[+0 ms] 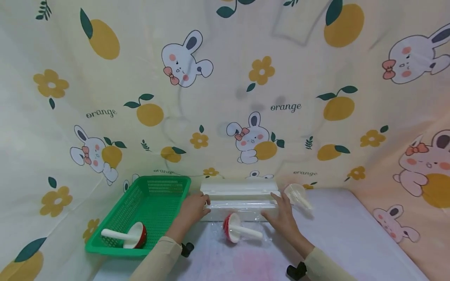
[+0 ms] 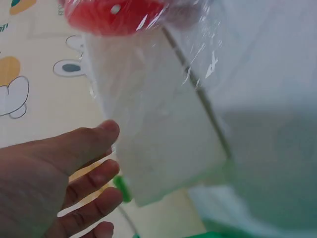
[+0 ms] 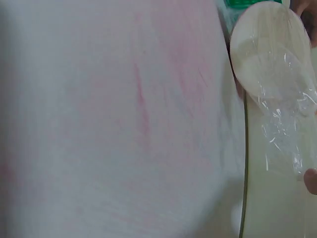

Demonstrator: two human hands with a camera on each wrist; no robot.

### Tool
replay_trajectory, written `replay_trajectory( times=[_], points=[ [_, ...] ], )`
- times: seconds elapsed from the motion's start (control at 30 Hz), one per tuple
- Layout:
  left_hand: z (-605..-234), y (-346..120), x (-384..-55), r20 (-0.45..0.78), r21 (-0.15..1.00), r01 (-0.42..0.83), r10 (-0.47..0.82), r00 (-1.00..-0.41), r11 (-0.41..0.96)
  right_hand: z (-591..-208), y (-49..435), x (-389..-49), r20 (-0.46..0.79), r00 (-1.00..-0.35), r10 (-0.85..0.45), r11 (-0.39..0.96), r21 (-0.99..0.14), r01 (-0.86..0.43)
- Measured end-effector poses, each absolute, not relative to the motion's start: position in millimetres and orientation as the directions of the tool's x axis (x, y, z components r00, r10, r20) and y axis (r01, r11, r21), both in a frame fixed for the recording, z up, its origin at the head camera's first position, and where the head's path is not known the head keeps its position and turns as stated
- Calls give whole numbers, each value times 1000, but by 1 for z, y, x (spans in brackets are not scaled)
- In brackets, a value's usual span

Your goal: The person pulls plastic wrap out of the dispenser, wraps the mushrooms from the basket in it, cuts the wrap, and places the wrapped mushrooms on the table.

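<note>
A long white cling film box [image 1: 239, 187] with its lid raised lies across the table. My left hand [image 1: 193, 208] is at its left end, thumb and fingers apart in the left wrist view. My right hand [image 1: 281, 216], fingers spread, touches the right end, thumb low by the front and a fingertip near the top. Clear film [image 3: 282, 129] runs from the box front. On it lies a mushroom-shaped piece [image 1: 233, 228] with a red, white-dotted cap and a white stem pointing right. Most of my right hand is outside the right wrist view.
Left of the box stands a green basket [image 1: 154, 208] with another red-capped mushroom-shaped piece [image 1: 135, 235] inside. A pale piece wrapped in film [image 1: 297, 194] lies by the box's right end. Behind hangs a printed cloth [image 1: 218, 97]; pink stains [image 1: 254, 263] mark the white tabletop.
</note>
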State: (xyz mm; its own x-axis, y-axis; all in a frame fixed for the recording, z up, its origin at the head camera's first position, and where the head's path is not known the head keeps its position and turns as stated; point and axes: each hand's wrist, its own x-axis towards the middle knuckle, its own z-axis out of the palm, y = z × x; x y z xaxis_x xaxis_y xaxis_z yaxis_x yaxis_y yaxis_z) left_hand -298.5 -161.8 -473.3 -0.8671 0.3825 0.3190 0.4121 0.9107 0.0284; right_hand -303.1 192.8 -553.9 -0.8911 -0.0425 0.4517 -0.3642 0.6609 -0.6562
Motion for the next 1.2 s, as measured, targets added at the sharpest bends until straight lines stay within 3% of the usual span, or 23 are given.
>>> replay_trajectory(
  times=[0.33, 0.57, 0.73, 0.93, 1.07, 1.2],
  points=[
    [-491, -150, -300, 407, 41, 337, 293, -865, 941, -553, 192, -302, 674, -726, -134, 631, -507, -587],
    [-497, -146, -293, 508, 99, 365, 268, -818, 926, -553, 192, -298, 713, -670, -205, 610, -443, -657],
    [-498, -147, -282, 456, 273, 427, 275, -847, 862, -556, 196, -292, 753, -597, -276, 537, -394, -746],
    [-504, -150, -272, 298, 564, 512, 418, -858, 648, -556, 200, -282, 769, -504, -392, 391, -357, -848],
    [-514, -151, -269, 259, 631, 546, 514, -818, 551, -557, 200, -273, 746, -469, -472, 291, -371, -882],
    [-526, -152, -265, 282, 655, 584, 562, -778, 480, -556, 200, -263, 688, -497, -529, 240, -440, -865]
  ],
)
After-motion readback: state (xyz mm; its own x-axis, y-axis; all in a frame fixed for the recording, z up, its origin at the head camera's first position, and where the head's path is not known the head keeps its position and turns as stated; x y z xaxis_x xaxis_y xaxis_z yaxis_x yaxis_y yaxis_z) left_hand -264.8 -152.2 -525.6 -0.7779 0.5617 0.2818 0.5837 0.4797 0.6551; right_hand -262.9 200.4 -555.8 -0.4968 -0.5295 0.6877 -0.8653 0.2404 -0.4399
